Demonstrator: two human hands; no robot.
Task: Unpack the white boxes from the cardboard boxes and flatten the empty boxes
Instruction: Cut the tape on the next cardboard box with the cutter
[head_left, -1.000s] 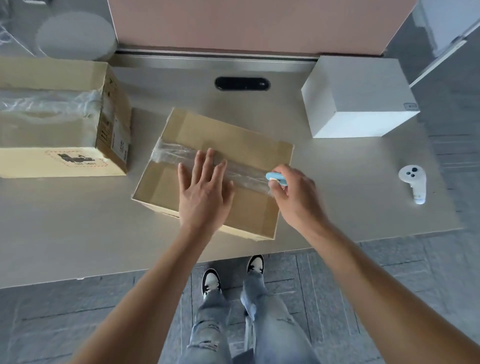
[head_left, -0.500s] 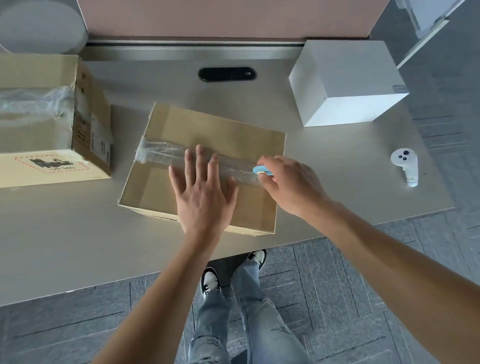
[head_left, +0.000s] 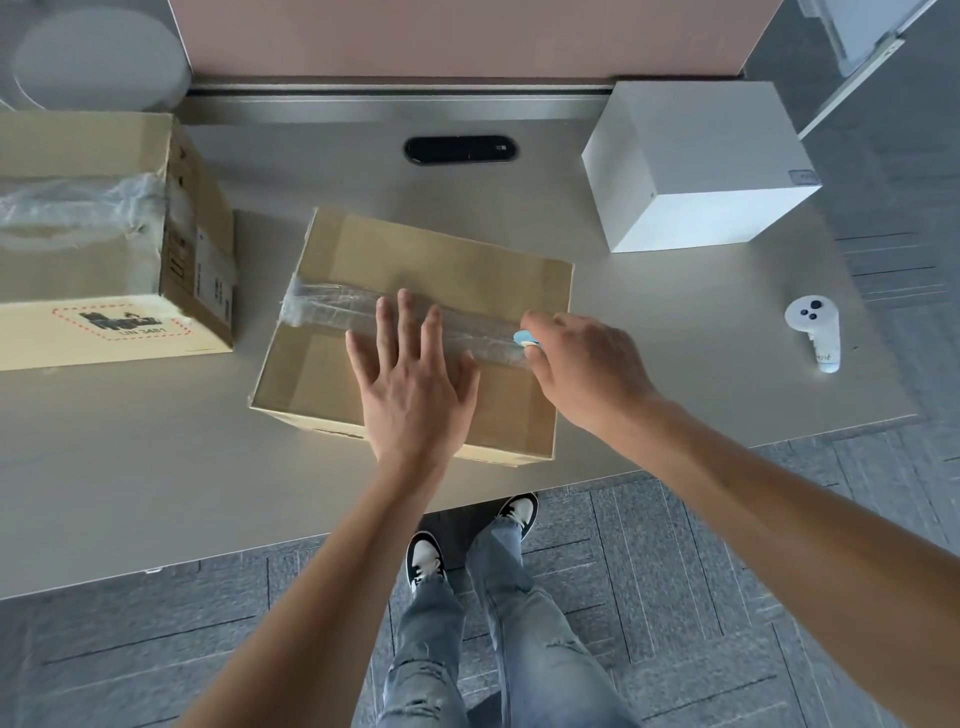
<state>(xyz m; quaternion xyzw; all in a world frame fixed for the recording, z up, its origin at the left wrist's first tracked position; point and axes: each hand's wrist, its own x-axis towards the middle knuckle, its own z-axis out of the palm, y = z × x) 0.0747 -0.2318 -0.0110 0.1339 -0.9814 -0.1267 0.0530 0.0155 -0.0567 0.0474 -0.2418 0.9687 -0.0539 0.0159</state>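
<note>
A taped cardboard box (head_left: 441, 260) lies in the middle of the grey table (head_left: 156, 493), with a strip of clear tape (head_left: 322, 306) running along its top seam. My left hand (head_left: 410, 384) lies flat and spread on the box top, fingers over the tape. My right hand (head_left: 582, 364) grips a small light-blue cutter (head_left: 525, 339) whose tip touches the right end of the tape. A white box (head_left: 691, 166) stands on the table at the back right. A second, bigger taped cardboard box (head_left: 104, 249) stands at the left.
A white handheld controller (head_left: 814, 332) lies near the table's right edge. A black cable slot (head_left: 460, 149) sits behind the middle box. A pink partition (head_left: 467, 36) closes the table's far side. A round white object (head_left: 98, 57) is at the back left. My legs and shoes stand below the front edge.
My right hand with the cutter has slid slightly left along the tape. My left hand stays pressed flat on the box. The view has shifted a little.
</note>
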